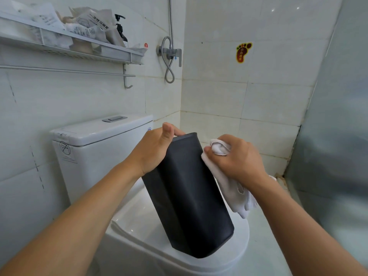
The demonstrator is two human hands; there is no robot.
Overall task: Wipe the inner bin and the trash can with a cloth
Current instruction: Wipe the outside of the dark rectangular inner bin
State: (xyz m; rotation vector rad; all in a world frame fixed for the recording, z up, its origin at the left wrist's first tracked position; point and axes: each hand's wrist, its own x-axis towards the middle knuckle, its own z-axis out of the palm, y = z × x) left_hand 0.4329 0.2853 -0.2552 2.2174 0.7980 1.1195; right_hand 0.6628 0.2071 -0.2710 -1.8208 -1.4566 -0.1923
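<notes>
Left hand [154,151] clamps the far end of the dark bin [187,194], tilted on the closed toilet lid [242,234], while the right hand [238,158] bunches the white cloth [229,186] against its side, and a hard push here could skid it off that slick lid.

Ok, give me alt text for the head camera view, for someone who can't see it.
A left hand grips the top of a tilted dark bin resting on a closed toilet lid, while the right hand presses a white cloth to its side.
</notes>
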